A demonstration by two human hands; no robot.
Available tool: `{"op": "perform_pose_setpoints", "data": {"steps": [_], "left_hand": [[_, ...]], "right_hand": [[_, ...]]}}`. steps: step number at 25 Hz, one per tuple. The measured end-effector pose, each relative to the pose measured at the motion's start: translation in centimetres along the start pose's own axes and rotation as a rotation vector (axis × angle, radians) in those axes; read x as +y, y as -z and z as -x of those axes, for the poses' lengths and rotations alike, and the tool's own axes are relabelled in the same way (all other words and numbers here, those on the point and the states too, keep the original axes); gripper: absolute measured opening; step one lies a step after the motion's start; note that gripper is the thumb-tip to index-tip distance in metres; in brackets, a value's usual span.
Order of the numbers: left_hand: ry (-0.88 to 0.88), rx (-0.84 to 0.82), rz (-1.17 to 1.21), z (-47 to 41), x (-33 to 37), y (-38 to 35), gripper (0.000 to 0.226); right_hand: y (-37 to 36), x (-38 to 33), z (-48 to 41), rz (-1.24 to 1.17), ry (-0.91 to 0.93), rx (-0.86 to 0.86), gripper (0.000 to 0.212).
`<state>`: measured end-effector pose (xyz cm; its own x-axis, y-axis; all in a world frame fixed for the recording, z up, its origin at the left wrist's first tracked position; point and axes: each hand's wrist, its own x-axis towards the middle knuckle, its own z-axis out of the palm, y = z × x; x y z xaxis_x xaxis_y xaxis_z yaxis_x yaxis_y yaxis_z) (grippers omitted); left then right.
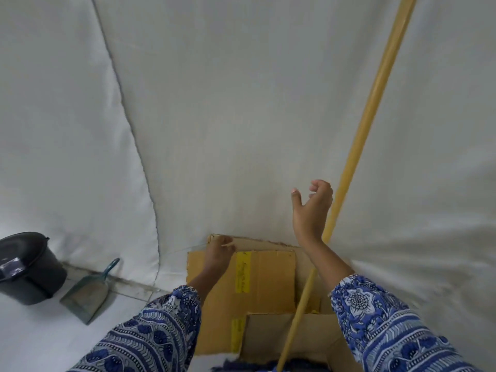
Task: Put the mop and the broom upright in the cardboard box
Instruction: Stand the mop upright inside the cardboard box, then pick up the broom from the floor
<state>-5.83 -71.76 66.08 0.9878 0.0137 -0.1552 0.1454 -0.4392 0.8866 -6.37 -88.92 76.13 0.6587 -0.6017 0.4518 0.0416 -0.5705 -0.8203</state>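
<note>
Right hand (311, 208) hangs open beside the yellow handle (375, 114); left hand (218, 251) pinches the cardboard box (265, 277) flap.

Sleeves (381, 318) are showing blue-and-white floral print, the cardboard box (268, 280) is looking tan with yellow tape (243, 272), the stick (375, 108) is glowing mustard yellow, bucket (26, 267) black, dustpan (88, 294) teal, backdrop sheet (214, 103) white.

yellow pole (370, 124) leaning on wall | second pole (298, 318) in cardboard box (268, 277)
</note>
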Motion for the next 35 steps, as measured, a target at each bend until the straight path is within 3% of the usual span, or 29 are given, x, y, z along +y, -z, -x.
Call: {"op": "perform_pose_setpoints", "data": {"steps": [5,9,15,22,27,29,32,35], "left_hand": [[0.010,0.118,-0.062,0.5,-9.1,19.1,0.027],[0.168,0.186,-0.125,1.5,-18.8,32.4,0.025],[0.336,0.120,-0.228,-1.4,-31.5,42.0,0.024],[0.550,-0.035,-0.339,-9.3,-50.4,44.6,0.023],[0.664,-0.207,-0.442,-14.7,-67.9,41.3,0.031],[0.681,-0.306,-0.513,-16.1,-75.6,38.4,0.036],[0.654,-0.401,-0.590,-17.3,-83.9,34.2,0.037],[0.570,-0.448,-0.630,-17.8,-91.2,29.9,0.035]], "right_hand": [[-12.2,-8.5,11.2,0.032,-0.039,-0.261,0.032],[-22.5,-13.0,21.0,0.034,-0.198,-0.467,0.031],[-35.3,-11.1,30.1,0.134,-0.396,-0.688,0.030],[-52.5,0.3,40.9,0.328,-0.662,-0.898,0.021],[-64.2,12.8,51.0,0.338,-0.983,-0.870,0.016],[-68.0,19.2,55.6,0.325,-1.086,-0.848,0.005],[-71.8,27.6,61.5,0.322,-1.244,-0.803,0.028],[-74.3,33.8,66.8,0.274,-1.363,-0.714,0.027]]}}
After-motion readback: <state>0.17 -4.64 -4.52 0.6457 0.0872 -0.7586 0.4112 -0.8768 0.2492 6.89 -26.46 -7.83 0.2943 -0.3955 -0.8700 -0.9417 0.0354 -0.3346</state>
